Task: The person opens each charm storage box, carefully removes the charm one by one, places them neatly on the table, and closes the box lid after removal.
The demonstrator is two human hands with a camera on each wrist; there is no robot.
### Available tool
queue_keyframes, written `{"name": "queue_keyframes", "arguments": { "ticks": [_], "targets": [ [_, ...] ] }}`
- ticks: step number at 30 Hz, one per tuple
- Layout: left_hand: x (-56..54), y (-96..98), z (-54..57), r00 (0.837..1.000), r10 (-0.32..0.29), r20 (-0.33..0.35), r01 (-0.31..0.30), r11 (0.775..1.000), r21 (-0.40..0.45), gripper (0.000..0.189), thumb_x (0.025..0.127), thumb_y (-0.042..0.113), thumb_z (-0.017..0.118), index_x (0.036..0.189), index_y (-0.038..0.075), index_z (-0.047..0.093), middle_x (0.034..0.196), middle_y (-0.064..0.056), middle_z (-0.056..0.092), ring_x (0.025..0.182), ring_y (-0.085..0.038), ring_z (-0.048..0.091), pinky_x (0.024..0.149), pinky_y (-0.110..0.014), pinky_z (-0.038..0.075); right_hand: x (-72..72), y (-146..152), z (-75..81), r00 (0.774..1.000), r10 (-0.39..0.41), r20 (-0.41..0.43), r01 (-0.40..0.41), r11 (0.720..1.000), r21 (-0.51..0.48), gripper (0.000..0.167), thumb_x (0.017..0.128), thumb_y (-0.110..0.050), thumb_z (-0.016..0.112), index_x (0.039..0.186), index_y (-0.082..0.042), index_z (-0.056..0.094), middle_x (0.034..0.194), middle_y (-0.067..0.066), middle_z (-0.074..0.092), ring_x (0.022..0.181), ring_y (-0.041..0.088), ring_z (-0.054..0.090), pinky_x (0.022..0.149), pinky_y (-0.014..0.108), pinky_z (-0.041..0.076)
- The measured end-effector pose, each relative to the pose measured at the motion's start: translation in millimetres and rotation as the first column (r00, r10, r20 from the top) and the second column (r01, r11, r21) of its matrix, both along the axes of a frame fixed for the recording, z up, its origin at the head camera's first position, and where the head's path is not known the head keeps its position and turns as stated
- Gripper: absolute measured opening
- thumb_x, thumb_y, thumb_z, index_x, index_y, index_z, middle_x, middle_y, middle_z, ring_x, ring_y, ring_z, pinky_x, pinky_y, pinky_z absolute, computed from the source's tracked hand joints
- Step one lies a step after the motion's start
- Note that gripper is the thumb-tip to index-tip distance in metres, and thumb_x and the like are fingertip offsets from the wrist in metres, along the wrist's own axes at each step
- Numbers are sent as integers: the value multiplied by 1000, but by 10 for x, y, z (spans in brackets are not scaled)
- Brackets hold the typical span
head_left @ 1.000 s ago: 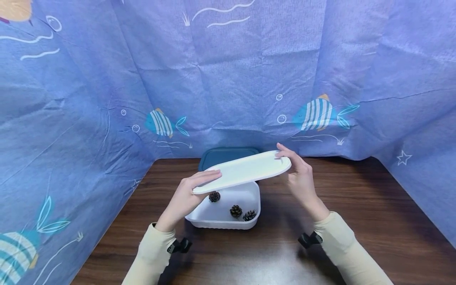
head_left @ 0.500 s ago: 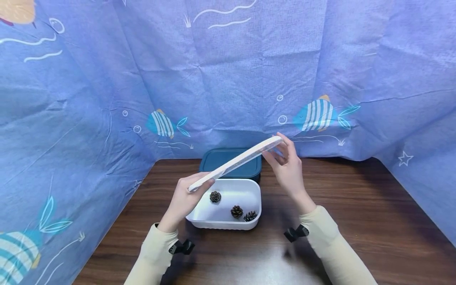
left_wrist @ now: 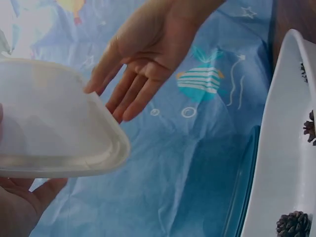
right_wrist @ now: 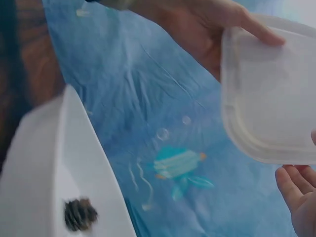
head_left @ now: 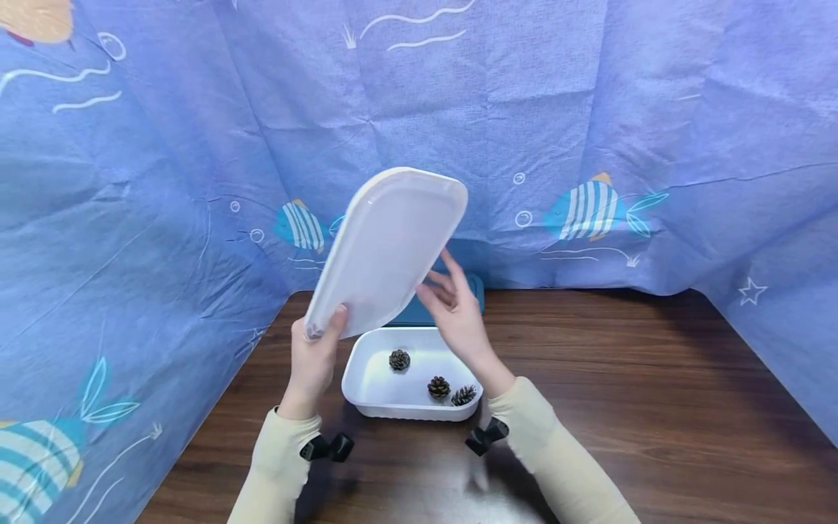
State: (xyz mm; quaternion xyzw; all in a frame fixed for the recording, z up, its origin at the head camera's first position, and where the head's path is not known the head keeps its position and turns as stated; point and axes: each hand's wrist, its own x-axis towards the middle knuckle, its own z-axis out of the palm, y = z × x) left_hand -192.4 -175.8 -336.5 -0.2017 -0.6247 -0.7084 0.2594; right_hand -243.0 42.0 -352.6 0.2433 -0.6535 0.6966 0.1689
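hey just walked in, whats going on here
A person is holding up a white, round-cornered, plastic-looking lid, tilted, with the left hand gripping its lower end. The right hand has its fingers by the lid's edge; whether they touch is hard to tell. Below, an open white rectangular container stands on the brown wood-grain table with three brown pine cones inside. Behind it is a partly hidden blue, round-cornered object.

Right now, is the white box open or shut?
Open. The left hand holds the white lid up, and three pinecones show inside the white box.
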Motion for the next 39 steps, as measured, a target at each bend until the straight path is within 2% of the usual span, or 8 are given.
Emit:
{"name": "queue_keyframes", "arguments": {
  "ticks": [4, 10, 12, 18, 22, 26, 33, 39],
  "targets": [
    [-23, -79, 23, 999, 3, -54, 4, 991, 133, 22, 97, 3, 65, 117, 6, 72, 105, -5, 75, 98, -17, 71, 87, -30, 55, 29, -257, -34, 999, 49, 25, -49, 999, -2, 76, 101, -17, 64, 162, -28, 21, 133, 17, 63, 116, 30, 65, 98, 37, 52],
    [-66, -216, 87, 987, 136, -80, -110, 955, 276, 27, 89, -6, 68, 116, 1, 69, 102, -9, 71, 95, -18, 67, 84, -29, 55, 60, -565, -112, 982, 166, 84, -164, 986, -26, 84, 102, -7, 58, 162, -37, 8, 101, 19, 67, 92, 23, 69, 88, 39, 57],
    [-78, -278, 111, 977, 196, -87, -166, 947, 275, 33, 86, -9, 71, 118, -1, 68, 104, -11, 70, 95, -21, 66, 82, -30, 55, 61, -641, -127, 971, 212, 109, -207, 977, -53, 84, 102, -5, 57, 161, -39, 8, 94, 22, 63, 89, 25, 68, 88, 40, 57],
    [-81, -510, 183, 948, 309, -77, -289, 935, 204, 52, 80, -11, 76, 129, 0, 64, 119, -15, 65, 104, -25, 61, 83, -29, 53, 44, -827, -155, 954, 251, 166, -240, 967, -83, 83, 102, -2, 57, 162, -35, 10, 102, 22, 66, 94, 30, 70, 85, 40, 58],
    [-70, -688, 213, 938, 346, -21, -343, 935, 92, 59, 83, -7, 76, 138, 6, 61, 130, -12, 62, 111, -24, 58, 86, -26, 51, 48, -946, -191, 954, 238, 180, -232, 971, -57, 80, 102, -2, 57, 163, -31, 14, 103, 20, 67, 88, 24, 70, 84, 39, 58],
    [-80, -861, 242, 928, 368, 54, -370, 929, 19, 62, 86, -4, 76, 143, 11, 58, 133, -9, 60, 114, -22, 57, 85, -22, 52, 68, -1071, -251, 952, 230, 202, -226, 973, -40, 76, 102, -3, 57, 162, -30, 18, 107, 18, 68, 92, 24, 70, 85, 41, 58],
    [-145, -1144, 232, 904, 367, 220, -385, 922, 45, 60, 87, -2, 75, 143, 11, 58, 137, -12, 59, 115, -19, 59, 78, -17, 54, 100, -1345, -367, 940, 226, 255, -220, 974, -53, 70, 102, -2, 57, 161, -23, 25, 111, 18, 69, 94, 26, 70, 82, 37, 59],
    [-198, -1380, 74, 859, 354, 371, -409, 909, 80, 58, 91, -2, 71, 145, 12, 56, 148, -11, 52, 126, -21, 54, 80, -15, 53, 209, -1532, -438, 905, 263, 334, -260, 964, -54, 62, 104, -3, 52, 160, -9, 26, 131, 19, 63, 103, 20, 70, 86, 31, 57]
  ]
}}
